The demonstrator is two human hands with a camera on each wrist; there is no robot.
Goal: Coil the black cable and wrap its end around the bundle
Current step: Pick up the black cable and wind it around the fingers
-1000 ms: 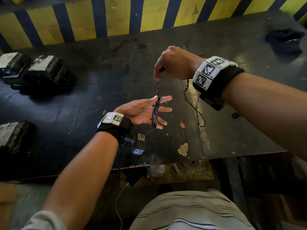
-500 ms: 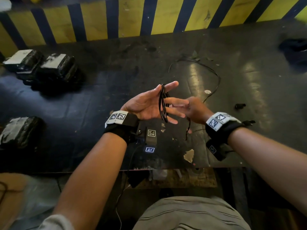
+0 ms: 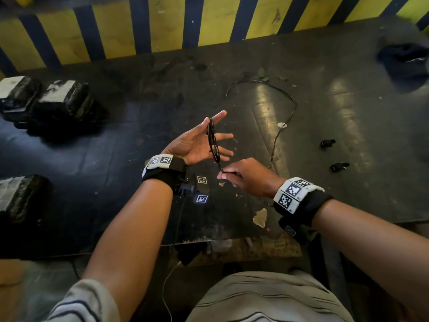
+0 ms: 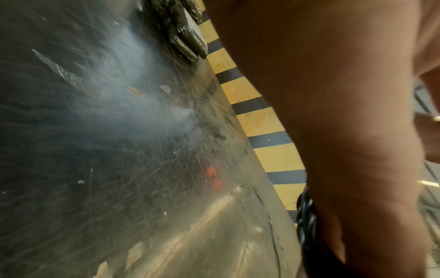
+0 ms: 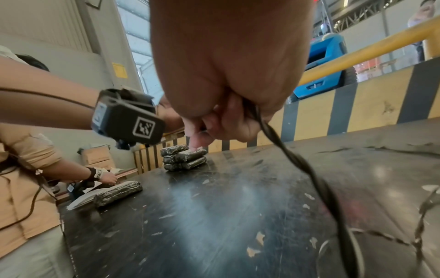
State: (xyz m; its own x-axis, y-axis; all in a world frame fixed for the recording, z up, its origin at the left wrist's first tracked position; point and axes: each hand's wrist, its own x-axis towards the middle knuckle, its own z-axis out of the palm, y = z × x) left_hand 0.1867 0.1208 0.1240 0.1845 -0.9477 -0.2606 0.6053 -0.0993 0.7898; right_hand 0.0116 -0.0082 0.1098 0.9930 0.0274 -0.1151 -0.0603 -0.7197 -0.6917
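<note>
The left hand [image 3: 197,142], fingers spread wide, is carrying the coil [image 3: 213,141]; the right hand [image 3: 246,176] is pinching the black cable [image 3: 284,123]. Loops risk slipping off the straight fingers if tension slackens.

Worn black tabletop [image 3: 130,159], scratched, paint chipped near the 6 o'clock edge, glare patches at 2 o'clock. Yellow/dark-blue striped barrier [image 3: 162,26] runs along 12 o'clock. Wrapped black packages [image 3: 67,98] at 9–10 o'clock. Right wrist view: yellow rail [image 5: 371,48] above the barrier, blue machine [image 5: 326,62] behind, grey corrugated wall [image 5: 59,33] at 10 o'clock, daylight beyond.
</note>
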